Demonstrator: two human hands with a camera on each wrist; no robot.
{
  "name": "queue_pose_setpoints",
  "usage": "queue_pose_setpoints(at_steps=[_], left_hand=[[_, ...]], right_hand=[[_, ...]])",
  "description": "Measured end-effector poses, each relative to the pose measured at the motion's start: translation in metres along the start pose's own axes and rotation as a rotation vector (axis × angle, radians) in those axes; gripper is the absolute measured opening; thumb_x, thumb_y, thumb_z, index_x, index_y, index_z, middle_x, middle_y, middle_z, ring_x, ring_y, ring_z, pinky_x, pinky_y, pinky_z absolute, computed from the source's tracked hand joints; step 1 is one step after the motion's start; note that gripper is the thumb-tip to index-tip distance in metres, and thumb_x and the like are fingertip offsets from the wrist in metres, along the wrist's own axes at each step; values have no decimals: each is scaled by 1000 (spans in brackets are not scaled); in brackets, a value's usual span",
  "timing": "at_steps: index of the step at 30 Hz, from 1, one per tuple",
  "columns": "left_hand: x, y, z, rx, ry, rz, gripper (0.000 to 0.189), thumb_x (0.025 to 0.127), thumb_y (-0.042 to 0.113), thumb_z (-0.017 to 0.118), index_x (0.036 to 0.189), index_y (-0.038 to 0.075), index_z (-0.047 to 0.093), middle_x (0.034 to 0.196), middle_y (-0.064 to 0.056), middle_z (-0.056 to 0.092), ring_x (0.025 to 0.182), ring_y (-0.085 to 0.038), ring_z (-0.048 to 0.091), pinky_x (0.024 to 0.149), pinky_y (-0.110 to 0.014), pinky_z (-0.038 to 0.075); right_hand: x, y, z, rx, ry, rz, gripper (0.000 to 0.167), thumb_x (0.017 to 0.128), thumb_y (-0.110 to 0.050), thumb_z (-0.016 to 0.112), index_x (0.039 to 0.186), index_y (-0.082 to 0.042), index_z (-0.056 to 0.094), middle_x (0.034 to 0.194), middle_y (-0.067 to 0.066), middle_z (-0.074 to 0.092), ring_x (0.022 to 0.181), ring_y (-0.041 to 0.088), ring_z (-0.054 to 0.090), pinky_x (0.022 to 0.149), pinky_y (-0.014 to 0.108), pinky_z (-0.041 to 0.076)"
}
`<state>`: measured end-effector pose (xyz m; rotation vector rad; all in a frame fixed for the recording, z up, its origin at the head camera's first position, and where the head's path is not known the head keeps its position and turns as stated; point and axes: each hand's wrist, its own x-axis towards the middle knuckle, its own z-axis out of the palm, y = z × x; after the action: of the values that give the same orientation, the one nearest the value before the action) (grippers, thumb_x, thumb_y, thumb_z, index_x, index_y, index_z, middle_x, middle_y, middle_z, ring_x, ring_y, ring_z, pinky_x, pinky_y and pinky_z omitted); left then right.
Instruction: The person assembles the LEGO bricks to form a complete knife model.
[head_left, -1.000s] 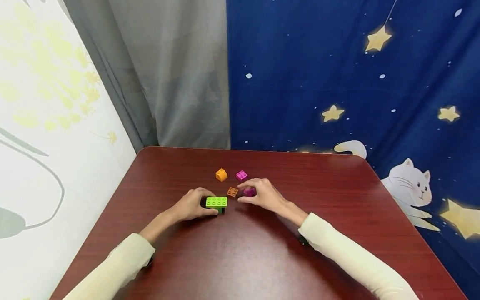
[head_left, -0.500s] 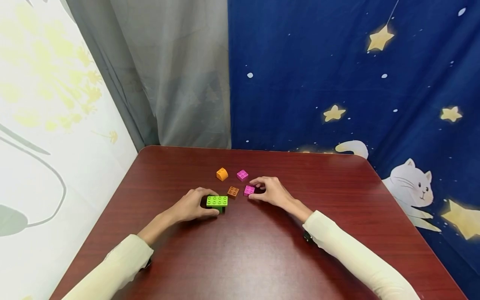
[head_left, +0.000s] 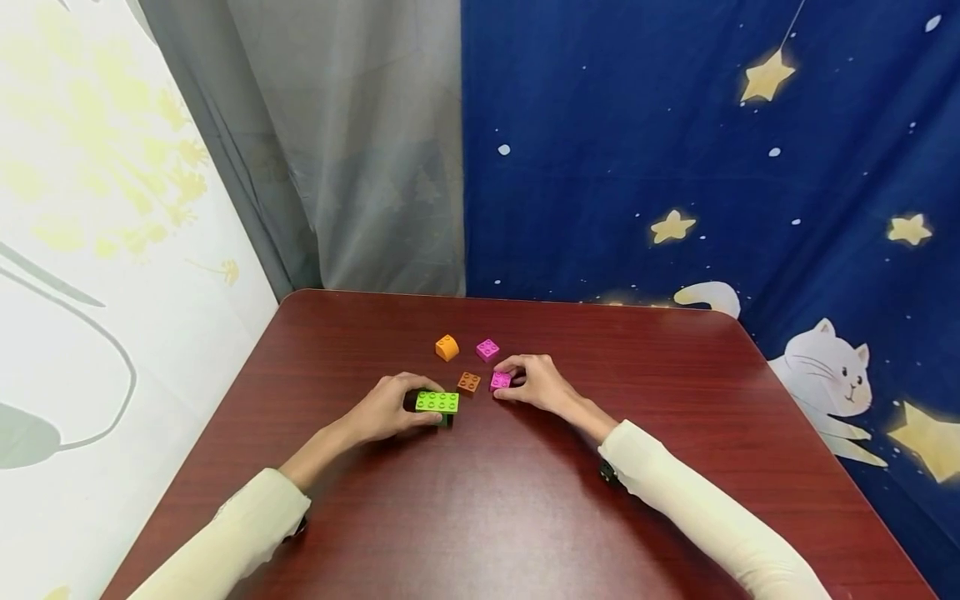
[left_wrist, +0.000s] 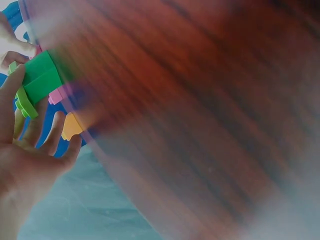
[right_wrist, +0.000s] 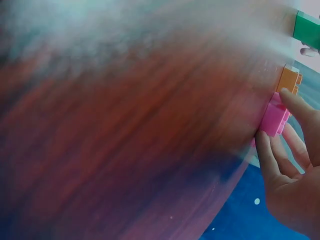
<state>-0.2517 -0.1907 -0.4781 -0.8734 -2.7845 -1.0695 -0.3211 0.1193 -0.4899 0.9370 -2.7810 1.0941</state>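
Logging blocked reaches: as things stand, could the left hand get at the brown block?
Probably not directly: the left hand holds the green stack, which sits between it and the brown block. Otherwise the block lies close by, uncovered.

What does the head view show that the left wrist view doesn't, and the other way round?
Only the head view shows the brown brick and the yellow star prints on the backdrop.

Only the left wrist view shows a broad side of the green brick and the outer fingers of the left hand; the head camera has these mostly covered.

Both show the left hand gripping the green brick with the lime brick on top, at least part of the right hand, the orange brick, a pink brick and the table.
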Motion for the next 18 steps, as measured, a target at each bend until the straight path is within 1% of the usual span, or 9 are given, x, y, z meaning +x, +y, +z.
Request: queue_pose_setpoints(at_steps=[6, 11, 15, 18], left_hand=[[2, -1, 0, -55, -3, -42, 34, 84, 31, 89, 115, 21, 77, 108, 8, 73, 97, -15, 61, 89, -44, 53], [4, -2, 0, -51, -6, -47, 35, 84, 32, 90, 114, 21, 78, 105, 9, 74, 94, -14, 60, 87, -41, 53], [5, -3, 1, -49, -7, -54, 35, 83, 33, 90, 113, 22, 78, 103, 10, 73, 94, -14, 60, 86, -41, 53], [5, -4, 1, -50, -9, -54, 35, 83, 34, 90, 113, 22, 78, 103, 9, 73, 93, -14, 60, 86, -41, 53]], right_hand=[[0, -1, 0, 2, 5, 8, 34, 81, -19, 92, 111, -8, 79, 98, 4, 77, 89, 15, 74, 81, 30, 60], [0, -3, -1, 7, 1, 13, 35, 82, -19, 92, 112, -8, 79, 101, 5, 77, 93, 16, 74, 84, 32, 60], [0, -7, -3, 8, 4, 6, 36, 82, -19, 91, 114, -8, 79, 102, 5, 77, 95, 16, 73, 85, 29, 59], [2, -12, -3, 2, 10, -8, 37, 82, -19, 92, 114, -8, 79, 101, 4, 77, 93, 14, 74, 84, 27, 59]])
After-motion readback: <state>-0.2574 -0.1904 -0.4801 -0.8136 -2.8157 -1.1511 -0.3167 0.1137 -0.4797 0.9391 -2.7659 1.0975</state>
